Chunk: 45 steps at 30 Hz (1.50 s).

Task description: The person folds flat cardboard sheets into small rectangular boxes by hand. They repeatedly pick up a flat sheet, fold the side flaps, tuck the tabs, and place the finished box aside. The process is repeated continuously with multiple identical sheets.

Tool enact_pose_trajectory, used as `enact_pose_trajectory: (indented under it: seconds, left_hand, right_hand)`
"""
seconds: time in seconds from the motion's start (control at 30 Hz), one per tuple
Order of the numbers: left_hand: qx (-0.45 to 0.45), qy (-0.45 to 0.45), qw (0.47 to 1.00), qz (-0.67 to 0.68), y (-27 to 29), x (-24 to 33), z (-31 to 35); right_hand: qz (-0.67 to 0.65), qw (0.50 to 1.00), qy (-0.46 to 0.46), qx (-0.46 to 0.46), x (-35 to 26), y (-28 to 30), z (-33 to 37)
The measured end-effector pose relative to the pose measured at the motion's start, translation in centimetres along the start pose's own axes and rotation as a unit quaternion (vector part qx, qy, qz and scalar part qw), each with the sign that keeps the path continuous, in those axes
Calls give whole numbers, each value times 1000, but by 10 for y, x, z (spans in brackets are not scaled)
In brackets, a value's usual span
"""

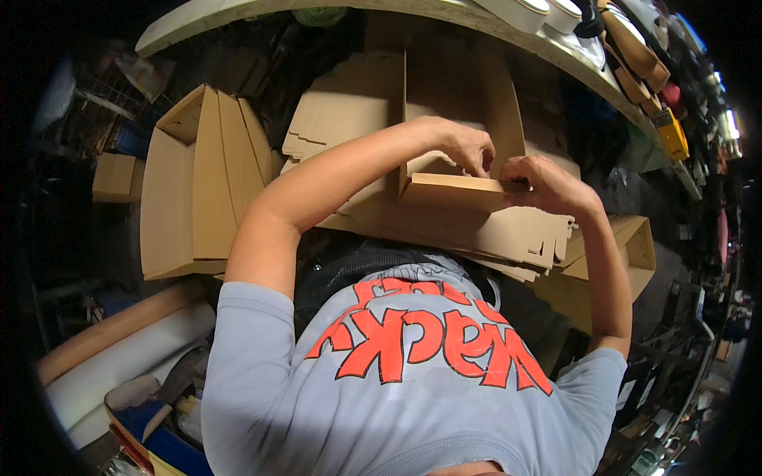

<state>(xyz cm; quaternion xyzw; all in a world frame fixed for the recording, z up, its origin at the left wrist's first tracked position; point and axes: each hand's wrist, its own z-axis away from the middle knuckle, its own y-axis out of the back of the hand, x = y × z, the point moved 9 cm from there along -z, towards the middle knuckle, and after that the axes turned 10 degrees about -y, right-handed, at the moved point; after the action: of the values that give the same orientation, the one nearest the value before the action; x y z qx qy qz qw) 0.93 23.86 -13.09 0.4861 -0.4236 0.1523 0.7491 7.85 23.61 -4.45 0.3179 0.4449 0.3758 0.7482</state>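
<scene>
In front of me a partly folded brown cardboard box (456, 190) rests on a stack of flat cardboard blanks (349, 99). Its long side walls stand up and run away from me. My left hand (468, 149) reaches over the near end wall, fingers curled down against its inner side, the fingertips partly hidden. At the right end of that wall my right hand (549, 186) is closed on the folded top edge near the corner. Both hands are close together. Slots and tabs are cut along the blanks' edges.
Folded cardboard boxes (171, 190) stand at the left, and another box (627, 250) sits at the right. A white bench edge (444, 17) arcs across the far side, carrying shoes (635, 55) and a yellow item (671, 135). Long rolls (127, 357) lie at the lower left.
</scene>
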Motion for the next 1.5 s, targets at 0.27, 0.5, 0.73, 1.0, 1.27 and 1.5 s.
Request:
enact_pose_trajectory:
  seconds: [0.27,0.5,0.73,1.0,1.27,1.5]
  left_hand:
    - [66,3,979,-194,5,7,14]
    - [60,-15,973,-222,0,18,17]
    - [55,-4,972,-227,-2,13,14]
    - [47,3,975,-218,-7,13,16]
    - [34,6,974,-222,-7,15,17]
    - [70,0,971,-227,-2,14,18]
  right_hand:
    - [-158,983,-60,76,20,-7,10]
    - [-168,983,-78,9,17,-7,8]
    - [-160,984,-69,39,15,-8,11]
    - [-189,980,-51,26,19,-16,10]
    - [-108,992,-36,55,10,-16,15]
    - [-158,981,-25,109,8,-15,26]
